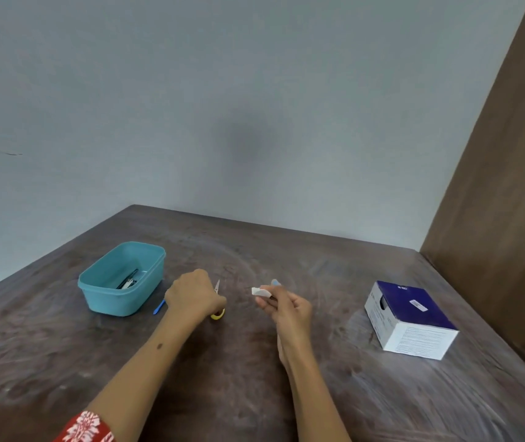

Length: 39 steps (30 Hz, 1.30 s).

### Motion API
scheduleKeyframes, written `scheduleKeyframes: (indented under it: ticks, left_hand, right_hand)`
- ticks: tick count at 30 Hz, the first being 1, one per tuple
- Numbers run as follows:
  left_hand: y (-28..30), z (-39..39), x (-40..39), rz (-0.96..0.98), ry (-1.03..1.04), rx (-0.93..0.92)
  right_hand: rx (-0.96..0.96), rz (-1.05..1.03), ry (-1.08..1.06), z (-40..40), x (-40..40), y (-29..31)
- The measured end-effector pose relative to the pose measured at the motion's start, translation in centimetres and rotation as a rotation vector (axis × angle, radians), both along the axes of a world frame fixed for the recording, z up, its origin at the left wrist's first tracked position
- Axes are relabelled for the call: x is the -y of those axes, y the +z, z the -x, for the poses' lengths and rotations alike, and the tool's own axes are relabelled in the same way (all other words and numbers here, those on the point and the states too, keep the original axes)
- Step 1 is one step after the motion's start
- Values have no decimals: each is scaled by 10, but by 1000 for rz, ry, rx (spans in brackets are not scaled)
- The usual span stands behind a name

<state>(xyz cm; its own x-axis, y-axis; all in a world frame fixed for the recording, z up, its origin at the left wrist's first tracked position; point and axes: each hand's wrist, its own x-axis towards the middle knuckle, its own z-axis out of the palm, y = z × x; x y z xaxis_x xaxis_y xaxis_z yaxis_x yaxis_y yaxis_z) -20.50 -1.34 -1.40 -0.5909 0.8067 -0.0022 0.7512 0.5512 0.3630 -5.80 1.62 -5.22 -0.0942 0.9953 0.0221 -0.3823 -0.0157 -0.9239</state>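
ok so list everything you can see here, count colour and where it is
table: 1, dark brown, fills the lower frame
container: 1, teal, open, left on the table
tools: several, dark metal, inside the container, kind unclear
scissors: 1, yellow handle, silver blades, under the left hand
stick: 1, blue, between container and left hand, partly hidden
white piece: 1, white, small, in the right hand
box: 1, dark blue and white, right on the table
wall: 1, grey-blue, behind the table
panel: 1, brown, right edge
left hand: 1, curled round the scissors
right hand: 1, pinches the white piece
sleeve: 1, red and white, bottom left
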Motion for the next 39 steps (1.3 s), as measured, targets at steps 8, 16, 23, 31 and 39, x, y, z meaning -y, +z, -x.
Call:
scheduleKeyframes:
  ticks: [8, 16, 23, 31, 39]
  left_hand:
    - [-18, -18, -12, -448, -147, 164]
    - [-24, -34, -12, -694, -183, 1106]
    - [-25, -46, -4, -574, -248, 1291]
    - [-29, -50, -3, -576, -317, 1208]
    - [-32, -54, -3, -574, -343, 1178]
  right_hand:
    - [64, -29, -125, -4, 1, 2]
    - [300, -220, -389, -10, -6, -5]
    - [359, -312, -410, -10, -3, 0]
    - [442, -339, -428, -9, 2, 1]
    - [318, -279, -503, -8, 5, 4]
